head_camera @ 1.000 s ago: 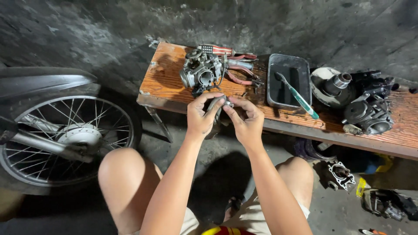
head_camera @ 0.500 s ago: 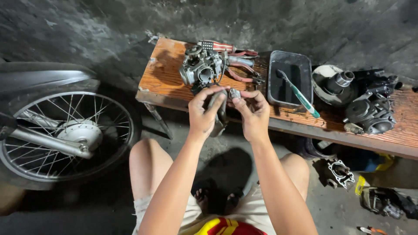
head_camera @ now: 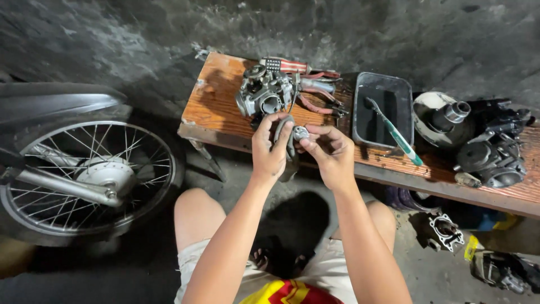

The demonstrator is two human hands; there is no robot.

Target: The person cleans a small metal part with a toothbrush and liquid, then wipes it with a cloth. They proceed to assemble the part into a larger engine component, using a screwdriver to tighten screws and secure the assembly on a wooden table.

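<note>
My left hand (head_camera: 270, 149) and my right hand (head_camera: 329, 152) meet over the front edge of a wooden bench (head_camera: 214, 110). Together they hold a small grey metal part (head_camera: 292, 135); the left grips its dark curved body, the right pinches its round silvery end. Just behind my hands a grey carburettor (head_camera: 264, 95) stands on the bench. My knees are below, on either side of my arms.
Red-handled pliers (head_camera: 318, 98) lie beside the carburettor. A dark metal tray (head_camera: 382, 84) holds a green-handled toothbrush (head_camera: 396, 135). Engine parts (head_camera: 486, 152) crowd the bench's right end. A spoked motorcycle wheel (head_camera: 84, 174) stands at left. More parts (head_camera: 444, 231) lie on the floor.
My hands rose slightly and moved toward the bench, still holding the small part. The view shifted a little to the left.
</note>
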